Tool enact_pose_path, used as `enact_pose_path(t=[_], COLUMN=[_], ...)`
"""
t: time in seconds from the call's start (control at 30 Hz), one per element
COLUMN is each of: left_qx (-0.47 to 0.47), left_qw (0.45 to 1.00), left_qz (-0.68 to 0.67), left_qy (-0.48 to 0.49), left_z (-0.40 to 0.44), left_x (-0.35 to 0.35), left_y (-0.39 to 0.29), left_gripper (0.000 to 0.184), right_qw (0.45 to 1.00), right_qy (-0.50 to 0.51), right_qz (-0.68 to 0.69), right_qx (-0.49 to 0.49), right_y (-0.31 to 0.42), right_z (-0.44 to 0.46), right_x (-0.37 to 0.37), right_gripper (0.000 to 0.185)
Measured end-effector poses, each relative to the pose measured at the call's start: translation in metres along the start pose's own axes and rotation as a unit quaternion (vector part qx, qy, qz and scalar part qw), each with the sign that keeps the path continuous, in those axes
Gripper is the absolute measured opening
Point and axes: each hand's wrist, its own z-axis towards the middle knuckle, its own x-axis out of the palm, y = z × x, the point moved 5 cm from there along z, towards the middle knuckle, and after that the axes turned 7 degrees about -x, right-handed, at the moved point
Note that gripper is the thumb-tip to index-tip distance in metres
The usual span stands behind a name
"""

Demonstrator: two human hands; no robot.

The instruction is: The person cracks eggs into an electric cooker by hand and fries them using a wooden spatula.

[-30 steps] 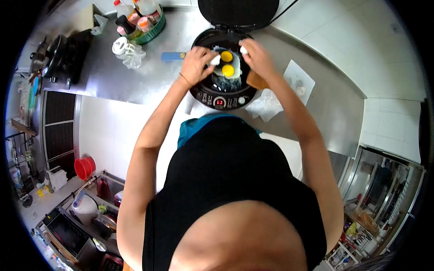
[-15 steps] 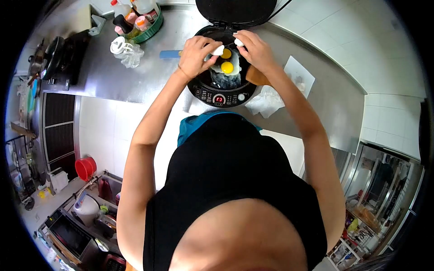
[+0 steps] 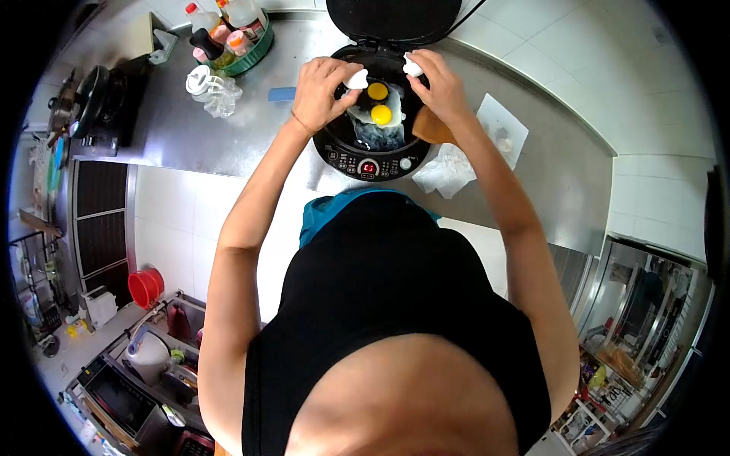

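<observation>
A round black electric pan (image 3: 367, 169) with a raised lid (image 3: 395, 19) holds two egg yolks (image 3: 382, 115) in partly whitened egg white. My left hand (image 3: 319, 91) is over the pan's left side, its thumb and fingers closed on a white eggshell piece (image 3: 357, 79). Over the right side, my right hand (image 3: 441, 87) grips another white eggshell piece (image 3: 413, 67). Below my right hand, a wooden spatula (image 3: 431, 127) lies across the pan's right rim.
Crumpled white paper (image 3: 447, 171) and a white sheet (image 3: 498, 121) lie right of the pan. Left of it are a blue handle (image 3: 281, 94), a white-lidded container in plastic (image 3: 213, 87) and a green basket of bottles (image 3: 255, 57). A black stove (image 3: 114, 99) stands far left.
The shell pieces have moved apart, the left one leftward and the right one slightly rightward, each still held in its hand. The yolks remain in the pan.
</observation>
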Motion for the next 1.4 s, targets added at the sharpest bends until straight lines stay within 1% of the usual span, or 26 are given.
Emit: enact_pose_path(t=[0.03, 0.1, 0.13, 0.17, 0.23, 0.3, 0.37, 0.4, 0.5, 0.53, 0.57, 0.63, 0.67, 0.7, 0.77, 0.9, 0.93, 1.0, 1.03, 1.07, 1.1, 1.13, 1.27, 1.3, 1.37, 1.4], left_qx=[-0.006, -0.036, -0.026, -0.026, -0.054, -0.029, -0.021, -0.008, -0.039, -0.049, -0.076, -0.074, -0.078, -0.078, -0.061, -0.012, -0.014, -0.046, -0.062, -0.062, -0.052, -0.051, -0.035, -0.037, -0.084, -0.077], left_qw=[1.0, 0.985, 0.971, 0.967, 0.982, 0.995, 0.998, 1.0, 0.999, 0.997, 0.981, 0.964, 0.976, 0.984, 0.996, 0.999, 1.0, 0.976, 0.948, 0.944, 0.961, 0.97, 0.996, 0.997, 0.96, 0.932], left_qz=[0.001, 0.083, 0.124, 0.136, 0.07, 0.018, -0.022, -0.026, -0.014, 0.024, 0.096, 0.138, 0.102, 0.074, 0.023, -0.022, -0.001, 0.114, 0.171, 0.186, 0.15, 0.139, 0.026, 0.022, 0.127, 0.158], left_qy=[-0.001, 0.145, 0.204, 0.215, 0.166, 0.094, 0.046, 0.011, -0.001, 0.052, 0.152, 0.214, 0.176, 0.144, 0.069, -0.028, 0.004, 0.178, 0.263, 0.265, 0.226, 0.194, 0.079, 0.063, 0.237, 0.316], left_z=[0.0, -0.018, -0.032, -0.041, -0.036, -0.029, -0.014, -0.009, -0.006, -0.012, -0.022, -0.035, -0.034, -0.029, -0.021, -0.003, -0.004, -0.022, -0.032, -0.036, -0.033, -0.022, -0.006, -0.005, -0.02, -0.028], left_x=[0.001, 0.045, 0.068, 0.077, 0.065, 0.047, 0.017, 0.005, 0.006, 0.023, 0.045, 0.065, 0.063, 0.055, 0.035, 0.001, 0.007, 0.053, 0.066, 0.07, 0.064, 0.053, 0.01, 0.01, 0.049, 0.06], left_y=[0.001, 0.022, 0.033, 0.038, 0.03, 0.022, 0.006, 0.0, 0.005, 0.013, 0.022, 0.027, 0.026, 0.022, 0.01, -0.017, -0.014, 0.011, 0.017, 0.02, 0.019, 0.015, -0.008, -0.006, 0.016, 0.018], left_gripper=[0.037, 0.036, 0.037, 0.039, 0.042, 0.04, 0.04, 0.037, 0.037, 0.039, 0.039, 0.04, 0.041, 0.041, 0.039, 0.034, 0.035, 0.036, 0.037, 0.039, 0.04, 0.041, 0.04, 0.04, 0.044, 0.047], right_qw=[1.0, 0.992, 0.97, 0.973, 0.978, 0.992, 0.997, 0.999, 0.999, 0.996, 0.99, 0.963, 0.969, 0.985, 0.994, 0.999, 0.996, 0.974, 0.972, 0.972, 0.972, 0.987, 1.0, 0.998, 0.986, 0.966], right_qy=[-0.009, 0.119, 0.237, 0.23, 0.204, 0.116, 0.054, 0.02, -0.006, 0.062, 0.129, 0.257, 0.24, 0.169, 0.091, 0.018, 0.087, 0.225, 0.233, 0.234, 0.231, 0.156, 0.012, 0.059, 0.163, 0.25], right_qz=[-0.002, 0.003, -0.01, -0.007, -0.016, 0.004, 0.048, 0.019, -0.001, -0.01, -0.018, -0.038, -0.039, -0.011, 0.002, 0.003, -0.004, -0.013, -0.01, -0.013, -0.021, -0.002, 0.006, 0.001, 0.001, -0.02], right_qx=[0.013, -0.034, -0.045, -0.038, -0.035, -0.058, -0.012, -0.031, -0.036, -0.06, -0.063, -0.071, -0.034, -0.04, -0.065, -0.031, -0.031, -0.029, -0.025, -0.027, -0.033, -0.048, -0.017, -0.027, -0.036, -0.058], right_y=[0.0, -0.021, -0.027, -0.024, -0.028, -0.025, -0.009, -0.002, 0.006, -0.006, -0.016, -0.023, -0.025, -0.024, -0.016, 0.006, 0.0, -0.016, -0.012, -0.015, -0.022, -0.019, 0.0, -0.005, -0.012, -0.011], right_z=[0.001, -0.029, -0.047, -0.058, -0.052, -0.041, -0.017, -0.008, -0.001, -0.013, -0.032, -0.049, -0.05, -0.047, -0.033, -0.004, -0.01, -0.041, -0.055, -0.06, -0.052, -0.044, -0.01, -0.009, -0.037, -0.042], right_x=[-0.001, 0.046, 0.068, 0.071, 0.065, 0.051, 0.021, 0.009, 0.006, 0.029, 0.05, 0.072, 0.07, 0.064, 0.046, 0.009, 0.021, 0.059, 0.063, 0.066, 0.065, 0.053, 0.008, 0.017, 0.049, 0.064], right_gripper=[0.038, 0.039, 0.04, 0.041, 0.042, 0.041, 0.036, 0.036, 0.037, 0.038, 0.039, 0.041, 0.042, 0.04, 0.039, 0.041, 0.042, 0.043, 0.043, 0.044, 0.044, 0.044, 0.041, 0.039, 0.035, 0.033])
